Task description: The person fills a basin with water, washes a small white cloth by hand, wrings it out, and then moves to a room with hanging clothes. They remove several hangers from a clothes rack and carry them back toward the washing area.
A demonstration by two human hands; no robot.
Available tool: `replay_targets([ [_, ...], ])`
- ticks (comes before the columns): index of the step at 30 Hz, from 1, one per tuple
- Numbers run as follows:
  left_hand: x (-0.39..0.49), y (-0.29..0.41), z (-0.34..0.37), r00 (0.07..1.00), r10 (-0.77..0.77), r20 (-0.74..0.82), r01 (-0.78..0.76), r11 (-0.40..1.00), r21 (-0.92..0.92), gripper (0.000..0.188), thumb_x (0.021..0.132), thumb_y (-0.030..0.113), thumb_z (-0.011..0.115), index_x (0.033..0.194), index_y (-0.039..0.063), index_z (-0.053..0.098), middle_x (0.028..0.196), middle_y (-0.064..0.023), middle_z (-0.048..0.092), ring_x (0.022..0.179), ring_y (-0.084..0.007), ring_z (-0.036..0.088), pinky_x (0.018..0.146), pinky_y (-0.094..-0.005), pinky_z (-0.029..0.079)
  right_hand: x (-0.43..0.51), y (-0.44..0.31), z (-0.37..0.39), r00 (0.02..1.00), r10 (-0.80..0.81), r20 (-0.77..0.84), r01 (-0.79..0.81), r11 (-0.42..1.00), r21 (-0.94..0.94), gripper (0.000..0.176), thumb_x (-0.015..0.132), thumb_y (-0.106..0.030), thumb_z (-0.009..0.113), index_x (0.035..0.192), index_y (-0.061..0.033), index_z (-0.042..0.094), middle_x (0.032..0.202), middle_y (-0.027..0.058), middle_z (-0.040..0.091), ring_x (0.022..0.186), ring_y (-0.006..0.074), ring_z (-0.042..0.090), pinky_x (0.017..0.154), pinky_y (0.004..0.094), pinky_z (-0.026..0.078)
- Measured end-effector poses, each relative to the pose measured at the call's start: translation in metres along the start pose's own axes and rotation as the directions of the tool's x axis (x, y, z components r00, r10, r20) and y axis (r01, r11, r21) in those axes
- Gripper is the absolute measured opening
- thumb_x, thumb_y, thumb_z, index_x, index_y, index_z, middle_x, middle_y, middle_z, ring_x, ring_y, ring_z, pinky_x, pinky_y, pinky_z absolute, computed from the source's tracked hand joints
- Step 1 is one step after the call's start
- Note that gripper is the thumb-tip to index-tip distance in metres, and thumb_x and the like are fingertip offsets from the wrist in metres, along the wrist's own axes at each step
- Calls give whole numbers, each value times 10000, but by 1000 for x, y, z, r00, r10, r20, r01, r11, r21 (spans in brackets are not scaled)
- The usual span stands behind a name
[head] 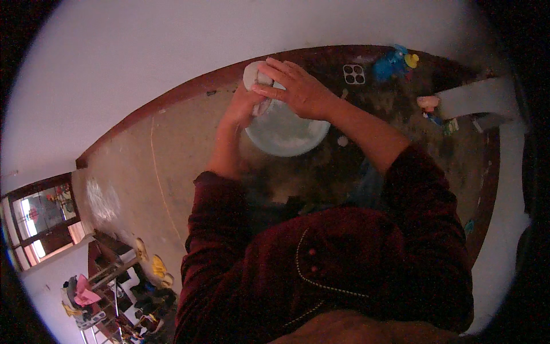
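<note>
A pale rounded object (255,75), perhaps a wet cloth or a lump of soft material, is between my two hands above a basin. My left hand (245,101) holds it from below and partly hides behind it. Across its right side lie the fingers of my right hand (296,88). Beneath my hands the round, light-coloured basin (285,144) stands on the floor, with cloudy contents that look like liquid. A small whitish round thing (342,141) lies on the floor to the right of the basin.
A four-hole tray (354,74) and a blue bag or wrapper (386,66) lie near the wall. At the right a grey bench-like object (472,99) has small items by it. A thin cord or line (155,159) crosses the floor at left. Shoes (158,265) and a cluttered rack (116,275) are at lower left.
</note>
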State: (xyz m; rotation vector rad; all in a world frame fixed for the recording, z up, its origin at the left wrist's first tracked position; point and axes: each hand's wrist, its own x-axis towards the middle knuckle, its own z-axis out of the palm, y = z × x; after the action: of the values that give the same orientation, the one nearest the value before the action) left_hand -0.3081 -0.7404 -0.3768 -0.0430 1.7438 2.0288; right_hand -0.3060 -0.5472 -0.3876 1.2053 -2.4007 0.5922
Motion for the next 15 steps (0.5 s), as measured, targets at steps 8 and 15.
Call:
replay_targets([
  [8, -8, 3, -2, 907, -340, 248, 118, 771, 626, 516, 742, 285, 703, 1174, 50, 546, 1089, -80, 597, 996, -201, 557, 844, -338, 451, -10, 9, 32, 990, -111, -89, 123, 983, 140, 485, 778, -104, 546, 1244, -224, 493, 1235, 103, 469, 1119, 311, 488, 915, 436, 435],
  [15, 9, -39, -11, 938, -237, 254, -72, 581, 810, 476, 777, 313, 672, 1162, 53, 565, 1135, -116, 606, 1037, -240, 566, 892, -373, 448, -12, 1, 48, 983, 60, 175, -86, 986, 144, 359, 799, -132, 532, 1156, -148, 502, 987, 125, 518, 889, 322, 565, 687, 434, 495],
])
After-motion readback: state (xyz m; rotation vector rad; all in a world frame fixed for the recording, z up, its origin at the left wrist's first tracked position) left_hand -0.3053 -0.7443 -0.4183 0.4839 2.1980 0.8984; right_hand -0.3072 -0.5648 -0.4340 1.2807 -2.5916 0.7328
